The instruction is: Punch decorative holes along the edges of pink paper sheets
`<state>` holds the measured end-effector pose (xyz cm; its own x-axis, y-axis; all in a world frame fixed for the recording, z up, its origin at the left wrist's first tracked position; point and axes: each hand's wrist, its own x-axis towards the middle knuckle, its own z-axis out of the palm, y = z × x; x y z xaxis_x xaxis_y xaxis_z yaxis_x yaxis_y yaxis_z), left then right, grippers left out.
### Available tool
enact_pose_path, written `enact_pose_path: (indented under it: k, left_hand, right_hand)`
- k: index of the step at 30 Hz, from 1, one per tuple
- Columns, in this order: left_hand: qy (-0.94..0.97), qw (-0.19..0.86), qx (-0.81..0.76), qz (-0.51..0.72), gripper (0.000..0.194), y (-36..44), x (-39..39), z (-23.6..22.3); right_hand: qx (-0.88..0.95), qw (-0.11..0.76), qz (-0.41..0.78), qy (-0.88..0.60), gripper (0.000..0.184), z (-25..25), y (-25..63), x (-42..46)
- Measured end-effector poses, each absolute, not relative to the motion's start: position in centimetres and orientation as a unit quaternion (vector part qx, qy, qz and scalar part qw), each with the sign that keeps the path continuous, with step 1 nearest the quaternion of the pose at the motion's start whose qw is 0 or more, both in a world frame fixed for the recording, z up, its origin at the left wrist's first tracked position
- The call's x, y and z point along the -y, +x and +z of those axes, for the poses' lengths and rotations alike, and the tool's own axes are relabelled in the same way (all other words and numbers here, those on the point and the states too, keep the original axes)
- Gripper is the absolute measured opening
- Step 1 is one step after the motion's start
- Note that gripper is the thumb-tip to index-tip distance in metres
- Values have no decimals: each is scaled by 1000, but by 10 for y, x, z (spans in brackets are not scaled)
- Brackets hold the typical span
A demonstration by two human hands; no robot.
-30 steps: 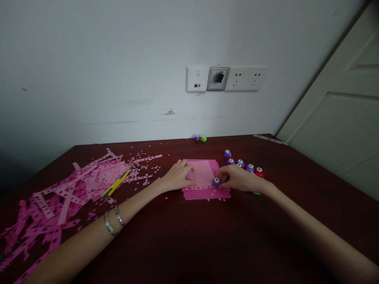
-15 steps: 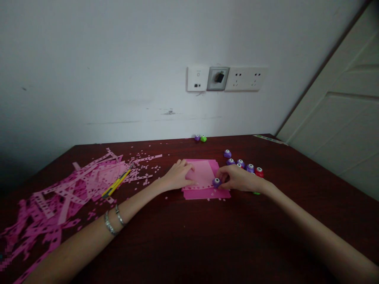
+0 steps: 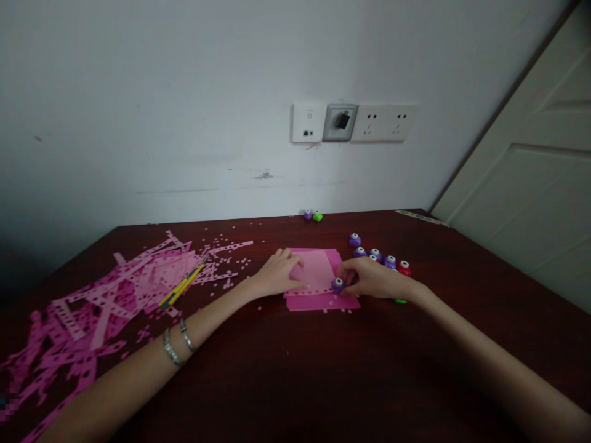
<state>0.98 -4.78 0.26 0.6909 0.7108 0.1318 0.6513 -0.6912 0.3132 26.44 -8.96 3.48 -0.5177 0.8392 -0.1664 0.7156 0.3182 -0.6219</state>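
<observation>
A light pink sheet of paper (image 3: 318, 267) lies over darker pink sheets (image 3: 305, 304) on the table, with a row of punched holes along its near edge. On the left side of this paper rests my left hand (image 3: 278, 272), thumb and fingers apart, pressing on the sheet. My right hand (image 3: 369, 277) has its fingers closed around a small purple paper punch (image 3: 338, 285) at the sheet's near right corner. Just behind that hand sit several other punches in purple and red, such as a red one (image 3: 404, 268); some are partly hidden by it.
Cut strips of punched pink paper (image 3: 106, 301) are heaped at the left, with a yellow utility knife (image 3: 183, 284) on them. Tiny punched bits are scattered beside the heap. A green punch (image 3: 317, 216) and a purple one (image 3: 308, 215) stand near the wall.
Almost nothing differs. The purple punch and my right hand are at nearly the same spot on the paper, and my left hand has stayed in place.
</observation>
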Motion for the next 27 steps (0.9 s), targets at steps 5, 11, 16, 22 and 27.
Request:
enact_pose_path:
  k: [5, 11, 16, 22, 27]
  left_hand:
    - [898, 153, -384, 153, 57, 11, 50, 11]
    - [841, 223, -405, 281, 24, 17, 51, 38]
    - [803, 383, -409, 205, 26, 31, 45, 39]
    - [811, 401, -410, 115, 31, 47, 33, 26]
    - [799, 422, -417, 94, 30, 57, 35, 22]
  right_hand:
    - [791, 105, 321, -511, 35, 52, 271, 92]
    - [694, 60, 438, -568, 46, 71, 276, 90]
    - [681, -37, 488, -545, 55, 68, 273, 75]
    - [670, -106, 498, -540, 60, 62, 268, 63]
    - [675, -124, 488, -540, 60, 59, 263, 63]
